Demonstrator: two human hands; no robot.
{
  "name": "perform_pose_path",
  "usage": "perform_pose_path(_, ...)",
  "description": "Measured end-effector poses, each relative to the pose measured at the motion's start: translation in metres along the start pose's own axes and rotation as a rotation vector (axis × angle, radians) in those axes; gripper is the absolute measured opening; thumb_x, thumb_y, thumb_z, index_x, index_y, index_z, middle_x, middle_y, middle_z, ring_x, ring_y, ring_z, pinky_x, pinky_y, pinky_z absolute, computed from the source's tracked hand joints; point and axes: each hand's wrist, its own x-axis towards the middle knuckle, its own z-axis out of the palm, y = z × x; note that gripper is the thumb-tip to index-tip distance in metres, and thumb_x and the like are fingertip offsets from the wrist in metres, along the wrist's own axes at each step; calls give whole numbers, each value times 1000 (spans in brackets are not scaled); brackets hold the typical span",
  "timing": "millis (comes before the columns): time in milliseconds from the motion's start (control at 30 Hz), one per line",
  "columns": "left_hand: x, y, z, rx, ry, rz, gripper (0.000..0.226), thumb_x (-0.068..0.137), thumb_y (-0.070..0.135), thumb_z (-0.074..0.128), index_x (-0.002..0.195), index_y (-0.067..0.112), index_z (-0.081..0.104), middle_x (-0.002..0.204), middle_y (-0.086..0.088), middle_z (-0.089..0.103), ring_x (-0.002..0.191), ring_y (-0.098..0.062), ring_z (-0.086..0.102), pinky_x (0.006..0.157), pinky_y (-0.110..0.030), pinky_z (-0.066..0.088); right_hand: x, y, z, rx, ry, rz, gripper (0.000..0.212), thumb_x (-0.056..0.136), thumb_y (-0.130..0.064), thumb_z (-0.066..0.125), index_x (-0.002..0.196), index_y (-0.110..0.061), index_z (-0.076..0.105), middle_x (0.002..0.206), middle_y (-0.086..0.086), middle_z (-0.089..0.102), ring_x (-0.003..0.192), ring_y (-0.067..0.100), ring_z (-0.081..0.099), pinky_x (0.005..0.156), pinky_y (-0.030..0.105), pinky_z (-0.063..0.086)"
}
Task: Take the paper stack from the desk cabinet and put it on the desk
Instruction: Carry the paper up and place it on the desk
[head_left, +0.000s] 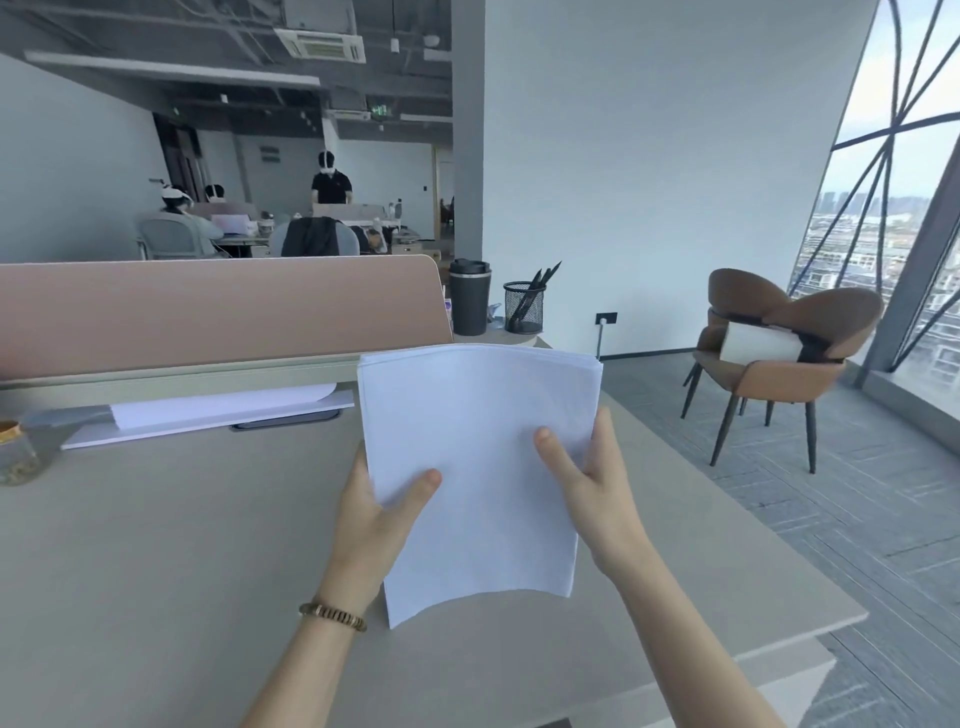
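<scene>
A white paper stack (478, 441) is held in the air over the right part of the beige desk (156, 571), its near edge curling down. My left hand (376, 519) grips its left edge, thumb on top. My right hand (597, 483) grips its right edge, thumb pressed on the top sheet. A gold bracelet circles my left wrist. The desk cabinet is not in view.
A pink divider panel (218, 312) bounds the desk's far side, with white sheets (218, 410) lying below it. A dark travel mug (469, 304) and a mesh pen holder (524, 306) stand at the far right corner. A glass jar (15, 452) sits at left. A brown chair (779, 353) stands by the window.
</scene>
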Motion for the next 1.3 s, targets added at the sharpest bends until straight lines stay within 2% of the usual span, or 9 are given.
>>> perform_pose_path(133,3,-1,-1,-7,11,13,42,85,11,78,122,25,63,113,11,76,105,-8,73,90,-39,57,4,3,1,-56,13,-36,19,98,-18,60,111,-25,49,91,-32,64,92,-1,65,88,39,54)
perform_pose_path(367,-11,-17,-4,20,-53,-42,41,88,20,75,127,27,61,121,10,74,114,-9,69,101,-45,52,-11,27,-1,38,-16,104,15,97,-24,63,109,-28,56,109,-10,69,100,6,69,88,37,56)
perform_pose_path(500,-28,-37,-6,91,-27,-99,42,87,25,76,125,34,61,120,18,73,113,-2,67,103,-43,52,-25,45,-1,42,-33,148,13,99,-23,59,112,-26,57,110,-14,71,103,5,69,87,31,54)
perform_pose_path(600,-36,-46,-6,133,-16,-103,41,88,17,75,121,37,61,116,24,72,110,5,66,99,-32,52,-34,57,2,10,-15,155,24,98,-20,61,117,-34,58,114,-18,71,107,1,68,87,28,53)
perform_pose_path(733,-36,-49,-4,152,9,-102,43,87,11,75,119,36,60,113,25,73,105,13,65,89,-16,50,-33,71,6,-24,63,178,40,88,-25,75,124,-36,59,120,-12,72,111,9,69,89,34,55)
perform_pose_path(933,-31,-48,-1,158,38,-124,41,88,8,74,123,20,56,112,22,65,97,23,60,70,6,43,-26,79,10,-73,97,255,35,83,-20,79,110,-32,62,106,-14,76,99,8,73,85,36,59)
perform_pose_path(1067,-21,-50,8,184,-1,-158,42,89,12,72,124,26,54,112,22,65,93,25,60,68,3,45,-11,71,3,-175,118,309,37,81,-25,79,99,-13,50,98,0,72,89,22,73,77,46,61)
perform_pose_path(1200,-17,-51,31,200,-33,-170,40,88,12,72,120,28,54,111,23,66,99,15,62,70,-5,46,6,70,-20,-245,132,363,34,79,-26,79,101,-23,54,102,-4,71,87,15,71,64,29,55)
perform_pose_path(1300,-13,-54,53,216,-31,-215,34,87,13,73,114,23,55,104,22,65,91,13,58,69,-10,42,17,77,-38,-288,156,390,42,75,-26,81,109,-24,56,103,-8,70,90,12,70,65,27,52)
